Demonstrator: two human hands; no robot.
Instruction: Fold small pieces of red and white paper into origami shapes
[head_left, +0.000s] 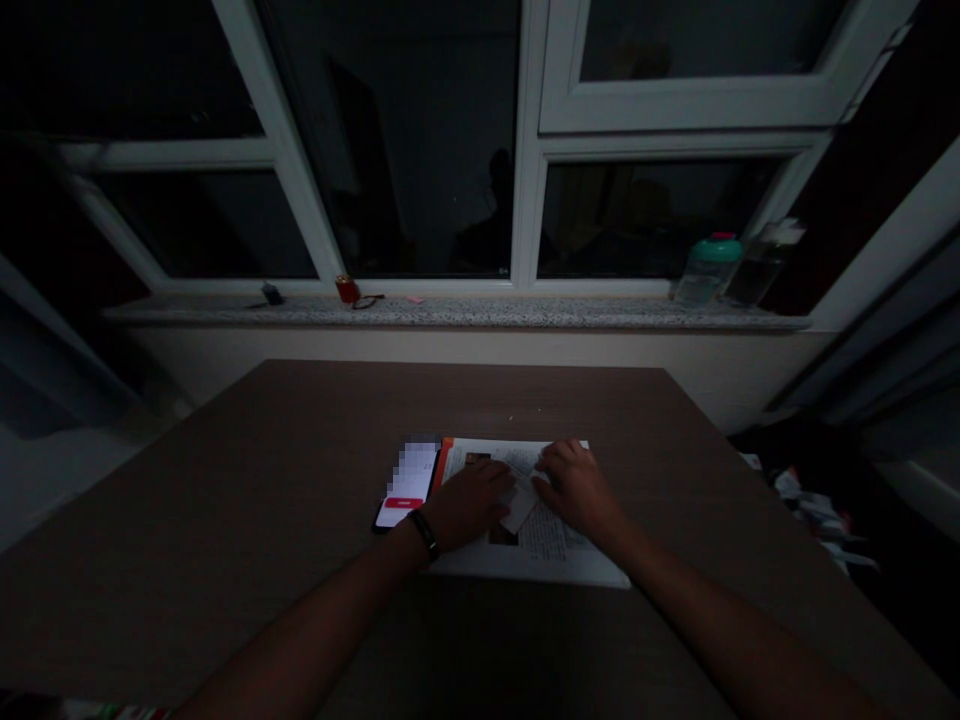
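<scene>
A printed page or booklet [540,565] with an orange left edge lies on the dark wooden table. On top of it is a small pale piece of paper [520,508], between my two hands. My left hand [469,502], with a black band on the wrist, rests at the paper's left side, its fingers bent over it. At the paper's right side is my right hand [574,483], fingers curled, touching its edge. Dim light hides whether either hand pinches the paper. Left of the booklet lies a phone [405,504] with its screen lit.
Behind the table [300,420], a stone windowsill [480,310] carries a green-lidded bottle [707,268], another bottle [763,265], a small red jar [346,289] and a small dark bottle [271,293]. Bags or wrappers [817,510] lie beyond the table's right edge.
</scene>
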